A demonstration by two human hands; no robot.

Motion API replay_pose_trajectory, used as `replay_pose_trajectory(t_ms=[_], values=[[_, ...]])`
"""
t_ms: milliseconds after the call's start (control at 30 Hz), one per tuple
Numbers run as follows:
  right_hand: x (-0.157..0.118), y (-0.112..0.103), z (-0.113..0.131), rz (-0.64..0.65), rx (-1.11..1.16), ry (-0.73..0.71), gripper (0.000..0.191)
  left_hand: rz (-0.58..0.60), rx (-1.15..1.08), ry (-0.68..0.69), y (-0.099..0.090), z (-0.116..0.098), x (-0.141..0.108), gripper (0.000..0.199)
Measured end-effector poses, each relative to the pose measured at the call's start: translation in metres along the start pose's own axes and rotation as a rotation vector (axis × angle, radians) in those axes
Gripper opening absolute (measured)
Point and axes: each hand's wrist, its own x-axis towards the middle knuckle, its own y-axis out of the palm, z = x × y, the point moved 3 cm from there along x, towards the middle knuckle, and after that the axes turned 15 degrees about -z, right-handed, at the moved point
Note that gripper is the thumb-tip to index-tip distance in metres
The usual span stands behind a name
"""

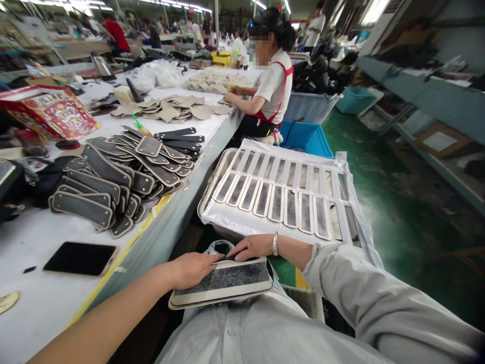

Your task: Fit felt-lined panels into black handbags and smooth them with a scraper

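Grey-faced panel (231, 277) lies at the lap, long axis left-to-right, right end slightly farther; left hand (193, 269) ungripping, fingers extended upon it; right hand (252, 246) at far edge, grip indeterminate. Beyond: slotted tray (235, 216).

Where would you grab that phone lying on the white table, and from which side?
I'd take the phone by its two long sides, near the short end facing the yellow strip, coming from that strip's side with thumb and fingers apart. It lies flat, dark face up, so its thin sides probably offer the surest hold, and that end is the closest to the table's edge.
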Motion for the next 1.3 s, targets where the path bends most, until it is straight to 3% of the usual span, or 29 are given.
replay_pose_trajectory(t_ms=[133, 367, 767, 1000, 1167, 1300], values=[[0.006, 0.004, 0.004, 0.012, -0.024, -0.013, 0.049, -0.044, -0.056, 0.036, -0.007, 0.004, -0.006, 0.049], [0.009, 0.005, 0.003, 0.037, -0.043, -0.015, 0.053, -0.278, -0.229, 0.130, -0.007, 0.029, -0.022, 0.036], [0.029, 0.023, 0.022, 0.072, -0.136, -0.049, 0.052, -0.337, -0.158, 0.217, 0.001, 0.029, -0.028, 0.041], [0.033, 0.032, 0.036, 0.031, -0.245, -0.073, 0.046, -0.325, -0.214, 0.165, 0.000, 0.045, -0.042, 0.038], [0.036, 0.036, 0.045, -0.006, -0.336, -0.100, 0.049, -0.442, -0.269, 0.050, 0.004, 0.068, -0.065, 0.037], [0.043, 0.041, 0.049, -0.023, -0.402, -0.119, 0.049, -0.477, -0.264, 0.029, 0.005, 0.069, -0.068, 0.036]])
